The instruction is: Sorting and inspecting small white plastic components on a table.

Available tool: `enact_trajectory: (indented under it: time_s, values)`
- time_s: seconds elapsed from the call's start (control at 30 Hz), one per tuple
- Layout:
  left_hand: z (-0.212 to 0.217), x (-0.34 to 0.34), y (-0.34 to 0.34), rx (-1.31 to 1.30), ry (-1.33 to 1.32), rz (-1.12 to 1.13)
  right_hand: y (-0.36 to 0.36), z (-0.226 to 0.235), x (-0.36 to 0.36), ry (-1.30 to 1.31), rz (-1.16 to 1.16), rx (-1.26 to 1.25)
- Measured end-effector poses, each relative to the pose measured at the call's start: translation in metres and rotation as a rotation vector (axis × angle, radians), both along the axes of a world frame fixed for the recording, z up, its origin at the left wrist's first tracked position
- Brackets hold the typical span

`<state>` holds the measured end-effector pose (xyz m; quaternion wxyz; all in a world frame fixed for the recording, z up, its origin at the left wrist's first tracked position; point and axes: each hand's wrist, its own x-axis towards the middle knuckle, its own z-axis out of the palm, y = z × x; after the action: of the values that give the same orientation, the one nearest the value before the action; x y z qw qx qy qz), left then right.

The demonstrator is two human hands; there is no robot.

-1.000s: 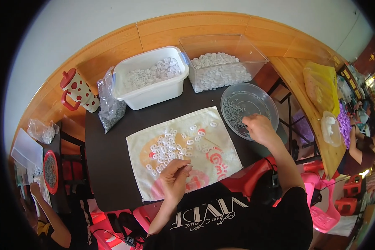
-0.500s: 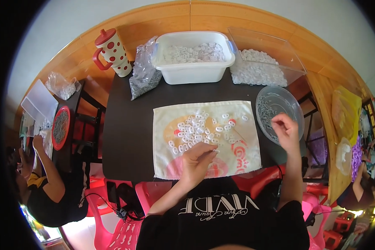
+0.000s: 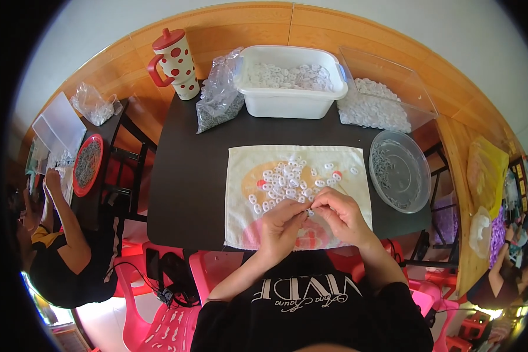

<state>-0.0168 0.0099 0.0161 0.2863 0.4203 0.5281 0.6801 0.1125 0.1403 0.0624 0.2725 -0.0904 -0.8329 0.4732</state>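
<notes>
Over the near half of a printed cream towel (image 3: 352, 170), my left hand (image 3: 280, 227) and my right hand (image 3: 341, 218) meet fingertip to fingertip. My left thumb and fingers pinch a small white plastic piece, mostly covered by the fingers. The right hand is closed in a pinch at the same spot; what it holds is too small to make out. Just beyond my hands lies a loose spread of white two-hole plastic pieces (image 3: 290, 176). To the right stands a round clear tub (image 3: 413, 176) with small grey metal parts (image 3: 383, 168) along its left side.
At the back of the dark table (image 3: 185, 188) stand a white basin (image 3: 287, 104) of white pieces, a clear bin (image 3: 387, 108) of more pieces, a bag of grey parts (image 3: 217, 111) and a spotted tumbler (image 3: 179, 67). Another person (image 3: 70, 258) sits left, by a red tray (image 3: 79, 186).
My right hand has moved left from the clear tub to meet my left hand over the towel. The left hand stays in nearly the same place. The whole view has shifted slightly.
</notes>
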Motion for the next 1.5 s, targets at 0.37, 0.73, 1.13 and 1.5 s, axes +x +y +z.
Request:
enact_trajectory:
  time_s: [0.37, 0.73, 1.13, 1.5]
  values:
    - [0.003, -0.004, -0.004, 0.032, 0.038, 0.011, -0.003, 0.005, -0.006, -0.025, 0.01, 0.128]
    - [0.007, -0.002, -0.008, 0.03, 0.147, 0.082, -0.004, 0.008, -0.01, -0.148, 0.054, 0.388]
    - [-0.003, -0.001, -0.006, 0.007, -0.201, -0.024, 0.0, 0.008, -0.007, -0.009, -0.076, 0.082]
    - [-0.002, 0.003, -0.006, 0.005, -0.28, -0.03, -0.004, 0.003, -0.01, 0.05, 0.009, 0.23]
